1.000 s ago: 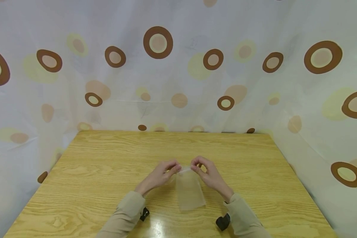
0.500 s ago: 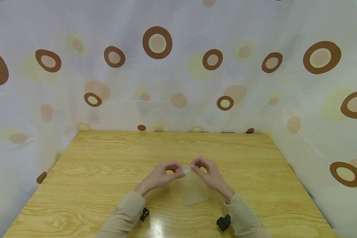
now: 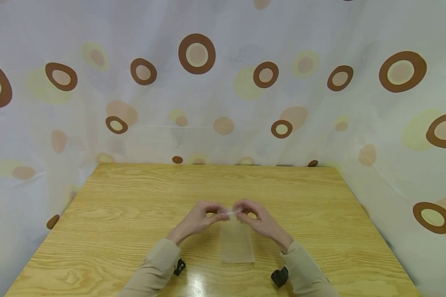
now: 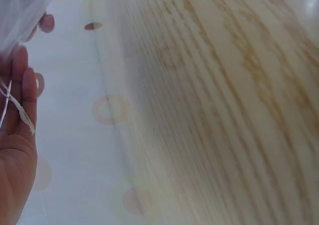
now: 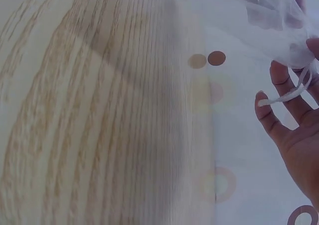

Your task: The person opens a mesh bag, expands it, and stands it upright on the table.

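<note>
A sheer whitish drawstring pouch [image 3: 236, 245] hangs between my two hands, its top edge upward and its flat body over the table. My left hand [image 3: 200, 218] pinches the left of its top edge between thumb and fingers. At the right of that edge, my right hand [image 3: 259, 219] pinches it the same way, the fingertips of both hands close together. The left wrist view has a white string [image 4: 19, 108] lying across the left fingers, below the pouch's see-through cloth [image 4: 20, 16]. Another string loop [image 5: 294, 93] crosses the right fingers in the right wrist view.
The wood-grain table [image 3: 152, 185] extends around both hands. Behind it and at its sides hangs a pale curtain [image 3: 223, 99] with brown and beige circles. Black straps [image 3: 280, 277] show by the sleeve cuffs.
My right hand has shifted left and slightly nearer, so the fingertips stand closer together. The pouch's lower end swung to the right, then back, and now hangs straighter.
</note>
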Action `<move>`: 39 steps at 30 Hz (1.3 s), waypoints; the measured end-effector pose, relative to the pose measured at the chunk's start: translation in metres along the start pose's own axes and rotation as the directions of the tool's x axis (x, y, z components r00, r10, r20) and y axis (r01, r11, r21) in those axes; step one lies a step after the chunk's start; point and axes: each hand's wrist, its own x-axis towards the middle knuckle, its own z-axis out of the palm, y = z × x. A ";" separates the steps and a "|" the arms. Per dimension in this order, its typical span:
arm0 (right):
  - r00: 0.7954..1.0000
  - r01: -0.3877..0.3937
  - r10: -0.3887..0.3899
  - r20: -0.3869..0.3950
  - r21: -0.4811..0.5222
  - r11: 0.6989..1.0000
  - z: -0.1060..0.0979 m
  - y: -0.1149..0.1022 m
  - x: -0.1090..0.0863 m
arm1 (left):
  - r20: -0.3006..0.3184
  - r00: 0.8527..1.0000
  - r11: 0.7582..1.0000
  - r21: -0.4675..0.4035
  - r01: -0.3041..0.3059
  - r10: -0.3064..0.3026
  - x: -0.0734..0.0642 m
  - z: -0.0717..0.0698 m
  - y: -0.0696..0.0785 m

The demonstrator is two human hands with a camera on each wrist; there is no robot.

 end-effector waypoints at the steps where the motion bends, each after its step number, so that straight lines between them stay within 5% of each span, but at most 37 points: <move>1: 1.000 -0.010 0.010 0.003 0.003 1.000 0.000 -0.001 0.000 | -0.004 1.000 1.000 0.002 -0.004 0.004 0.000 0.000 0.000; 17: 0.999 -0.020 0.018 0.036 0.047 0.999 0.000 -0.005 0.001 | -0.048 0.998 0.997 0.069 -0.039 0.042 -0.001 -0.001 -0.002; 23: 1.000 -0.021 0.019 0.024 0.052 0.998 -0.001 -0.005 0.001 | -0.081 0.992 0.994 0.057 -0.096 0.100 0.000 0.000 -0.002; 39: 1.000 -0.005 0.004 0.012 0.011 1.000 -0.001 0.001 0.001 | -0.126 0.985 0.993 0.033 -0.118 0.121 0.002 0.000 -0.001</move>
